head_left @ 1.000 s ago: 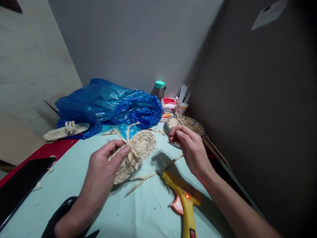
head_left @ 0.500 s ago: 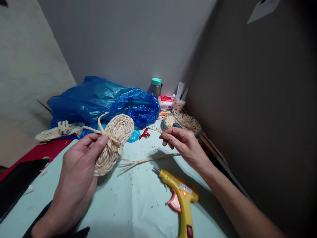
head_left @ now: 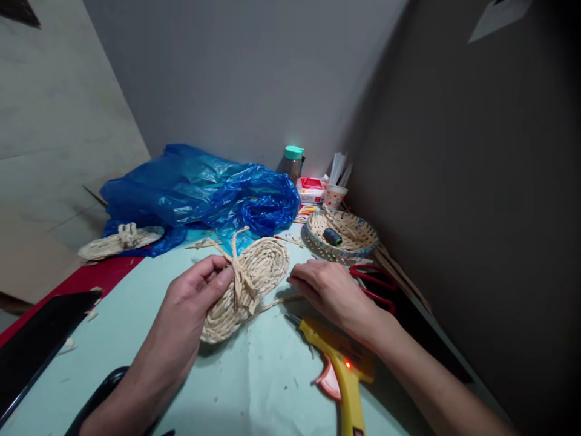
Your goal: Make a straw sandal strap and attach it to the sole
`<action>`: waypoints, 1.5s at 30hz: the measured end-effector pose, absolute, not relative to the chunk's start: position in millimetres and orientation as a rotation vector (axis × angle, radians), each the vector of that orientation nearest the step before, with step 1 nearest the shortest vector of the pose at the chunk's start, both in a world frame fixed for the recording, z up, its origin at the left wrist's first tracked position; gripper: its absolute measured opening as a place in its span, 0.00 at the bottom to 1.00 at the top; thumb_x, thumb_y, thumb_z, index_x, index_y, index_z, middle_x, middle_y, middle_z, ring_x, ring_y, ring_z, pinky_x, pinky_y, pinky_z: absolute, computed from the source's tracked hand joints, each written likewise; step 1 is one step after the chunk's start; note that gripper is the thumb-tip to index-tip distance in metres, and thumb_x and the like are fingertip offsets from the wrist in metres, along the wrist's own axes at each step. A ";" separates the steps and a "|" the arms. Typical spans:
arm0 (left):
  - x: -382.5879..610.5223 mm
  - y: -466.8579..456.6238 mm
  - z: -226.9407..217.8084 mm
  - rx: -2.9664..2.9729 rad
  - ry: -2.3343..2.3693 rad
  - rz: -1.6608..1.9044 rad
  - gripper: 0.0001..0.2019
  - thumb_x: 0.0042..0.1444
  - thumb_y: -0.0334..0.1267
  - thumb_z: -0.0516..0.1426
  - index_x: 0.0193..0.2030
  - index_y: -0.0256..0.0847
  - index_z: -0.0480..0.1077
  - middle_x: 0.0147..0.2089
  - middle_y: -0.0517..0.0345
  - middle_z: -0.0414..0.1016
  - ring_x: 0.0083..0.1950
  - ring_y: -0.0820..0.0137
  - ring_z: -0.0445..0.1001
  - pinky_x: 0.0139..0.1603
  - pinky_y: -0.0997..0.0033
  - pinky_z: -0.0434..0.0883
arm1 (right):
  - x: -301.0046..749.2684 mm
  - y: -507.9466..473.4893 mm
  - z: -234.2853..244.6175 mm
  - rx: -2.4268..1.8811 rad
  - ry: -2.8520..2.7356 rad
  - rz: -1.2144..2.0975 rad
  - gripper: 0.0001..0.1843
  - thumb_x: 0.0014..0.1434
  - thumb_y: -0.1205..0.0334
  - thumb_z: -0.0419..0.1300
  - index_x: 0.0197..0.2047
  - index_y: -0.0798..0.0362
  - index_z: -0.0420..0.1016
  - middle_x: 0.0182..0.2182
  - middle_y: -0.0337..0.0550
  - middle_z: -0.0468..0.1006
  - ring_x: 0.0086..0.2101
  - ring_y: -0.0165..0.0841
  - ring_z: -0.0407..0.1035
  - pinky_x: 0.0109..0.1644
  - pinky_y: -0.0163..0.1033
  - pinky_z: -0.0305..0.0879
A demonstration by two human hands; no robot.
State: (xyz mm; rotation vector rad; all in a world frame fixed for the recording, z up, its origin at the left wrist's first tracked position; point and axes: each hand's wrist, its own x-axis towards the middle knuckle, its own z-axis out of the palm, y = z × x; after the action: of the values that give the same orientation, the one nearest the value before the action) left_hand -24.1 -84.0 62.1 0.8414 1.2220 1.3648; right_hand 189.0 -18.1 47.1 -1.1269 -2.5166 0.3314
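Observation:
My left hand (head_left: 195, 297) grips a small oval woven straw sandal (head_left: 252, 275) by its near edge, thumb on the knotted straw strap, holding it just above the pale green table (head_left: 254, 387). A loose straw strand (head_left: 276, 301) trails from the sandal toward my right hand (head_left: 329, 290), which rests low over the table with fingers curled around the strand's end. A yellow glue gun (head_left: 342, 372) with a lit red lamp lies just under my right wrist.
A round woven basket (head_left: 361, 242) holding a dark spool sits behind my right hand, red-handled scissors (head_left: 376, 281) beside it. A blue plastic bag (head_left: 200, 191), a second straw sandal (head_left: 120, 239), a green-capped bottle (head_left: 293, 160), and a cup of sticks (head_left: 334, 194) stand at the back.
My left hand has brought the sandal back down and to the right toward the table. My right hand has dropped from beside the basket to the table, next to the sandal.

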 end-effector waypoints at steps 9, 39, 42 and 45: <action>-24.2 -88.7 61.3 0.979 1.262 1.306 0.11 0.52 0.44 0.65 0.40 0.45 0.74 0.32 0.64 0.76 0.33 0.71 0.73 0.32 0.75 0.70 | 188.8 -19.2 47.2 -1.088 -2.655 0.256 0.16 0.51 0.84 0.50 0.31 0.53 0.64 0.29 0.43 0.71 0.31 0.34 0.63 0.35 0.36 0.54; -28.7 -89.5 75.6 0.994 1.616 1.480 0.13 0.47 0.47 0.67 0.35 0.43 0.77 0.32 0.63 0.76 0.31 0.72 0.71 0.28 0.77 0.67 | 205.9 -25.3 59.7 -1.122 -2.338 0.214 0.09 0.69 0.69 0.46 0.37 0.52 0.64 0.28 0.40 0.74 0.27 0.31 0.65 0.33 0.35 0.56; -29.9 -88.8 69.3 1.090 1.658 1.365 0.15 0.46 0.50 0.67 0.36 0.43 0.78 0.32 0.63 0.77 0.32 0.70 0.70 0.27 0.77 0.65 | 214.0 -48.0 62.2 -1.089 -2.309 0.271 0.09 0.69 0.72 0.46 0.42 0.53 0.65 0.31 0.39 0.75 0.30 0.29 0.67 0.35 0.33 0.60; -30.0 -90.1 69.2 1.224 1.830 1.236 0.18 0.46 0.55 0.65 0.37 0.44 0.78 0.36 0.63 0.79 0.33 0.69 0.68 0.27 0.76 0.62 | 221.9 -77.8 59.7 -1.082 -2.230 0.364 0.09 0.70 0.69 0.48 0.40 0.52 0.66 0.29 0.37 0.73 0.28 0.26 0.66 0.34 0.30 0.60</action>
State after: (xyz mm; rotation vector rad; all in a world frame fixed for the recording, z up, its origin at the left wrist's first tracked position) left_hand -30.0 -90.1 69.2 1.2240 1.8297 1.2358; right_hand 221.9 -77.8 59.7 -1.0820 -2.2298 0.3637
